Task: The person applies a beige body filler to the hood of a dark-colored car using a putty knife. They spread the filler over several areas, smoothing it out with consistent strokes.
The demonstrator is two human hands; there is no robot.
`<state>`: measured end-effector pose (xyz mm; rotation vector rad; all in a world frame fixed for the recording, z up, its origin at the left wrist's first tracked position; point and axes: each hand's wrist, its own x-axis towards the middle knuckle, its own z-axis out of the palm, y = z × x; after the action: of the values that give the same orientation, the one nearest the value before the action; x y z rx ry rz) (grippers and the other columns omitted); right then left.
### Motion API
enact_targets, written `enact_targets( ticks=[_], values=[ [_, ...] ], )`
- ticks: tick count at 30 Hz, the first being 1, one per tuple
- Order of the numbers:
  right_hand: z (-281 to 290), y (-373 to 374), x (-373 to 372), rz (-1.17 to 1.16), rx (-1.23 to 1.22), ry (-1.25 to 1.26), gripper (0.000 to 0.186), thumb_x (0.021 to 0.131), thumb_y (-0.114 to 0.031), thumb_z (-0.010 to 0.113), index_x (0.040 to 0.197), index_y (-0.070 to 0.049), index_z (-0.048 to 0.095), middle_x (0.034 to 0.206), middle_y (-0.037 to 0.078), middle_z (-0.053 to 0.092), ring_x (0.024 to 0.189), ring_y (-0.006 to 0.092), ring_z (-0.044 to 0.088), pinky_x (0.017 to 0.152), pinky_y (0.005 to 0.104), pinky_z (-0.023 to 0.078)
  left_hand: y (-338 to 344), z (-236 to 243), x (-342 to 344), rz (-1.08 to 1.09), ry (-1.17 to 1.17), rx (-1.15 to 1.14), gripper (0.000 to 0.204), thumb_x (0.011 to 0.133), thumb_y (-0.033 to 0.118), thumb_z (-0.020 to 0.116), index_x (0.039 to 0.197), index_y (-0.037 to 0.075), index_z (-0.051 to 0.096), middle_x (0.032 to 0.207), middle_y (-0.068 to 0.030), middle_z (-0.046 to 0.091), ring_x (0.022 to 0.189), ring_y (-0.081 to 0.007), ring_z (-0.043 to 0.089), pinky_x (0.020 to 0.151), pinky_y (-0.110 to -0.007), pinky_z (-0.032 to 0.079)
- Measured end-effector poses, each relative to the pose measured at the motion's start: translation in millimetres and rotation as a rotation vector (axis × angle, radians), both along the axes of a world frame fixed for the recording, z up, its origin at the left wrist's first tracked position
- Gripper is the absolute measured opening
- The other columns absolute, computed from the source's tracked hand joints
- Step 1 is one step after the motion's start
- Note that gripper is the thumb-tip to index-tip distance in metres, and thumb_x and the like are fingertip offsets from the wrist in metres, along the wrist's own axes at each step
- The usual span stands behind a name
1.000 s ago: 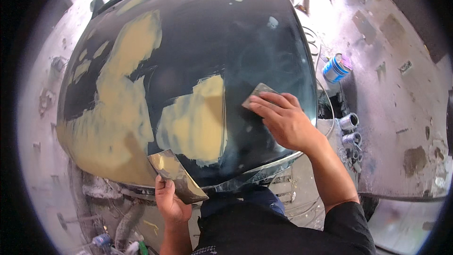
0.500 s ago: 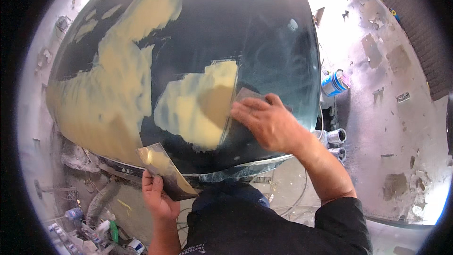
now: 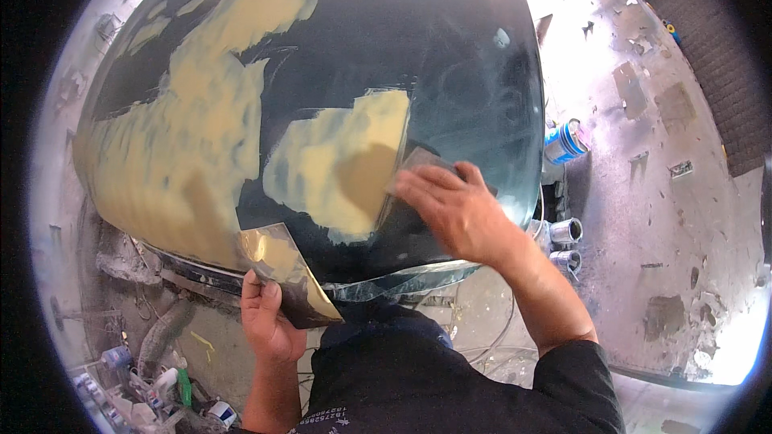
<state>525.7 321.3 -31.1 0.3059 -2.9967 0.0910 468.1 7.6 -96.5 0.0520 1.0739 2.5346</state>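
At the car hood (image 3: 354, 48), my right hand (image 3: 457, 209) pinches a spreader (image 3: 420, 159), my left hand (image 3: 272, 317) a plate (image 3: 304, 299) — putty (image 3: 277, 252) upward, likely against spills.

Our left hand (image 3: 272, 328) grips a flat board (image 3: 296, 293) smeared with yellow putty, slanting at the near edge of a dark car hood (image 3: 362, 48). In our right hand (image 3: 460, 213) we hold a thin spreader (image 3: 421, 157) at the right edge of the middle patch (image 3: 314, 173) of putty; the fingers hide whether it touches. A shadow darkens that patch. A larger patch (image 3: 205, 124) spreads over the hood's left side. To our right are a blue-and-white can (image 3: 564, 143) and two silvery cups (image 3: 566, 231).
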Motion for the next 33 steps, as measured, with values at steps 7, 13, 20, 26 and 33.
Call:
enact_targets(
  ticks=[7,13,20,26,33],
  values=[
    [-21,-41,47,0.057,0.120,-0.020,0.044,0.092,-0.020,0.057,0.135,-0.009,0.058,0.144,0.007,0.057,0.134,0.0220,0.048,0.103,0.0548,0.033,1,-5,4,0.068,-0.015,-0.046,0.033,0.099,0.002,0.051,0.132,0.000,0.053,0.124,-0.0124,0.065,0.110,-0.0239,0.066,0.097,-0.040,0.054],
    [-8,-48,68,-0.099,-0.122,0.088,0.050,0.082,-0.009,0.062,0.131,-0.008,0.060,0.144,0.005,0.057,0.132,0.0232,0.050,0.103,0.0530,0.036,9,9,11,0.075,-0.005,-0.149,0.036,0.098,0.004,0.052,0.133,-0.002,0.050,0.125,-0.0126,0.062,0.114,-0.0226,0.061,0.103,-0.039,0.047],
    [-11,-57,83,-0.177,-0.237,0.127,0.047,0.082,-0.003,0.071,0.128,-0.009,0.063,0.139,0.006,0.063,0.130,0.0267,0.054,0.109,0.0458,0.034,18,12,25,0.053,0.017,-0.152,0.043,0.095,0.002,0.056,0.137,-0.003,0.047,0.130,-0.0134,0.060,0.119,-0.0225,0.058,0.107,-0.039,0.044],
    [-5,-75,83,-0.091,-0.304,0.108,0.040,0.085,-0.004,0.070,0.124,-0.011,0.067,0.138,0.004,0.063,0.131,0.0244,0.054,0.110,0.0477,0.033,29,9,30,0.047,0.090,-0.163,0.042,0.096,0.000,0.055,0.137,-0.003,0.047,0.132,-0.0128,0.058,0.120,-0.0202,0.056,0.109,-0.037,0.040],
    [5,-89,73,-0.028,-0.321,0.134,0.045,0.082,-0.008,0.068,0.126,-0.012,0.067,0.141,0.003,0.062,0.133,0.0231,0.052,0.111,0.0511,0.031,39,15,38,0.009,0.135,-0.203,0.040,0.097,-0.001,0.054,0.136,-0.003,0.047,0.131,-0.0124,0.059,0.119,-0.0188,0.056,0.107,-0.036,0.042]
  ],
)
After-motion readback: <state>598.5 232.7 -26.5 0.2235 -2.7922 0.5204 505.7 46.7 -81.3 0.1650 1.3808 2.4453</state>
